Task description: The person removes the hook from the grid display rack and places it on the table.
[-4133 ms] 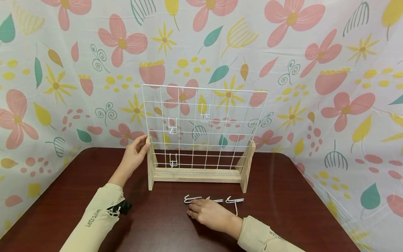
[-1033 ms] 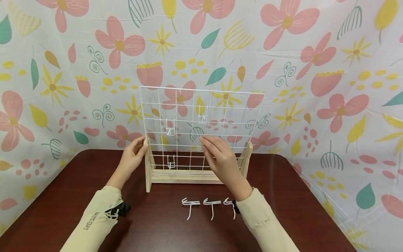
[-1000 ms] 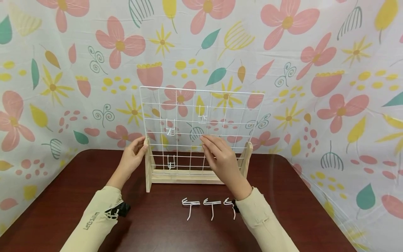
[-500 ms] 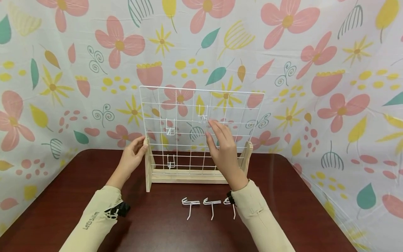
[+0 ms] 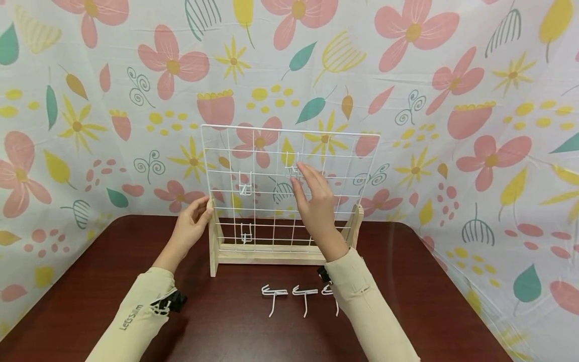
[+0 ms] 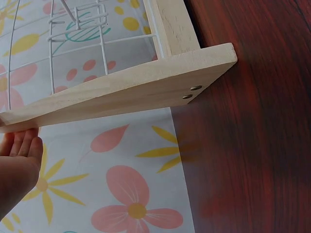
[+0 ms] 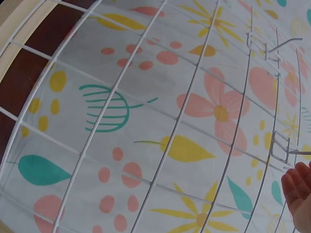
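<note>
A white wire grid panel (image 5: 264,208) stands upright in a wooden stand (image 5: 271,258). My left hand (image 5: 192,221) pinches the top of the stand's left side piece; its fingers (image 6: 22,143) lie against the wood in the left wrist view. My right hand (image 5: 316,201) is raised before the grid, fingers fairly straight, thumb and forefinger apart beside the upper wire hook (image 5: 289,160). In the right wrist view the fingertips (image 7: 295,182) are just below that hook's prong; whether they touch it is unclear. Two more hooks hang at left, a middle hook (image 5: 245,185) and a lower hook (image 5: 246,234).
Three loose white hooks lie in a row on the dark red table (image 5: 217,322): a left hook (image 5: 274,291), a middle hook (image 5: 305,291) and a right hook (image 5: 327,290) partly behind the right sleeve. A flowered curtain (image 5: 104,176) hangs behind the table.
My right hand has left the loose hooks on the table, risen to the grid, then moved up to the upper hook, its thumb and forefinger parting. The left hand stays on the stand.
</note>
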Demonstrator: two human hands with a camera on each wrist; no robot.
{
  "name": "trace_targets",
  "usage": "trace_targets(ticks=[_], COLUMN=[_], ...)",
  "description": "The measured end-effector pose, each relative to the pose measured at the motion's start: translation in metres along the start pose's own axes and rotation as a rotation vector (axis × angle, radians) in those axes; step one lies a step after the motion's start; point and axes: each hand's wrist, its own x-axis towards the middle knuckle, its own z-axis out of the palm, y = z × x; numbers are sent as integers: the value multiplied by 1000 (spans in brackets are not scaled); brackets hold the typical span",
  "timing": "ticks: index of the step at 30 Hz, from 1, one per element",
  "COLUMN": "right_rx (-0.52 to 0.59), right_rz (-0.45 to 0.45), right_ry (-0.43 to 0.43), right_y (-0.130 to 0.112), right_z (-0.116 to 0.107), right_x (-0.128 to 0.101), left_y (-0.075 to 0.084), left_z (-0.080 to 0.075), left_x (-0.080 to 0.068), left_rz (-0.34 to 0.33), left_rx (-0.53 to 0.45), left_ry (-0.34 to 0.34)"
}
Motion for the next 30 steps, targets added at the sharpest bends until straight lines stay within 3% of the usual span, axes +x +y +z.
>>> trace_targets(ticks=[30], right_rx=[74], right_rz=[-53], right_ry=[42], right_y=[4], right_z=[6], right_x=[10], left_y=[-9], left_z=[0], left_x=[4], left_rz=[18], left_rx=[9], left_ry=[3])
